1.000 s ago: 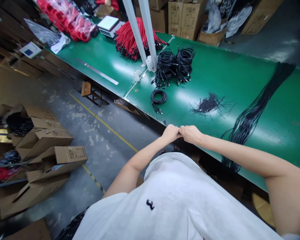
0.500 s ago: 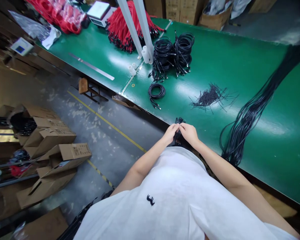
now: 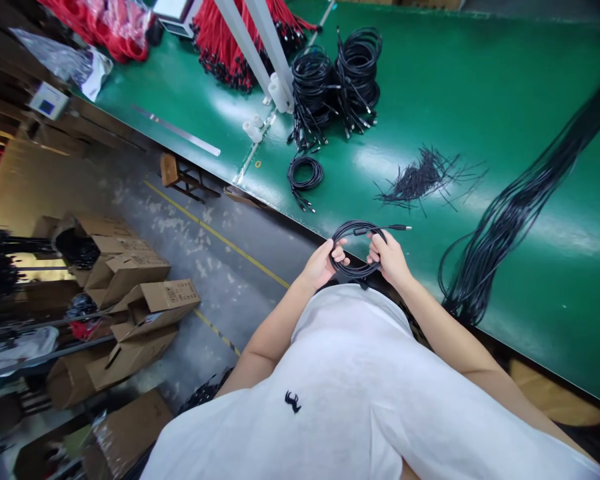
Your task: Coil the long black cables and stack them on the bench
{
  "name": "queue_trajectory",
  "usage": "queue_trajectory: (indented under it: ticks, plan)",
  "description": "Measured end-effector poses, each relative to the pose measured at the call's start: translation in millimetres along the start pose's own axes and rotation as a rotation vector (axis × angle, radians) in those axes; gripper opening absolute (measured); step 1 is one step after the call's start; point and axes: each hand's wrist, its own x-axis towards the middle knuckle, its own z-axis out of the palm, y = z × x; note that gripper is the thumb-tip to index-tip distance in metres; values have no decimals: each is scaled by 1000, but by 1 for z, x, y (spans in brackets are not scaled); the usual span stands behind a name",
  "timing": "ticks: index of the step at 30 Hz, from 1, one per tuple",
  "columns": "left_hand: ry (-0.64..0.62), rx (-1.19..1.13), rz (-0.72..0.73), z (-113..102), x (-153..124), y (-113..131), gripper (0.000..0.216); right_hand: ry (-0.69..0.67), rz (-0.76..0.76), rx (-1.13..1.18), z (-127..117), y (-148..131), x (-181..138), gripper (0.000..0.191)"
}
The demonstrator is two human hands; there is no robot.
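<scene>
Black cable coil (image 3: 357,272) now shows as an open ring

Half a second ago the hands meet over a bunched dark bundle; now they are apart, with the coil spread between them just off the table's near edge. The left hand (image 3: 323,263) curls its fingers around the ring's left side, and the right hand (image 3: 391,258) grips the right side. A plug end (image 3: 404,228) juts out beyond the right hand. The view has shifted too, cutting off the cartons behind the table.

On the left, an open carton (image 3: 111,227) holds a dark mass (image 3: 81,252), its details unclear. Nearer stands a labelled carton (image 3: 174,295) with raised flaps. At the table's far left end, clear plastic wraps red goods (image 3: 97,27).

The green table (image 3: 480,100) bears a small black coil (image 3: 306,175), two stacks of coiled black cables (image 3: 359,70) side by side, a loose pile of thin black strips (image 3: 420,179) and a long black hank (image 3: 525,193). Red cables (image 3: 225,47) lie behind white posts (image 3: 271,40); a metal strip (image 3: 185,135) lies near the edge. Below, a wooden stool (image 3: 170,170) stands by a yellow floor line (image 3: 215,243).
</scene>
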Motion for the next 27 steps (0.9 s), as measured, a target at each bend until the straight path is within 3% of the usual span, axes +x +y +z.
queue_trajectory:
  ticks: [4, 8, 11, 14, 19, 21, 23, 27]
  plan:
    - [25, -43, 63, -6, 3, -2, 29, -18, -24, -19, 12, 1, 6, 47]
    - [74, -64, 37, -11, 11, 2, 31, 16, -9, -29, 14, 4, 12, 48]
    - [59, -80, 7, -14, 21, 12, 31, 13, -5, -73, 11, 6, 23, 52]
    - [79, -93, -36, -18, 38, 27, 31, -33, 91, -114, 6, 13, 38, 58]
    - [95, -129, -1, -28, 70, 63, 33, -249, 196, -174, 17, 35, 58, 77]
    - [72, -88, 43, -35, 76, 77, 31, -339, 228, -323, 26, 42, 66, 72]
    - [25, 20, 76, -41, 77, 91, 26, -304, 214, -446, 34, 46, 79, 56]
    - [-181, 460, 183, -36, 76, 133, 25, -52, 91, -450, 41, 39, 130, 31]
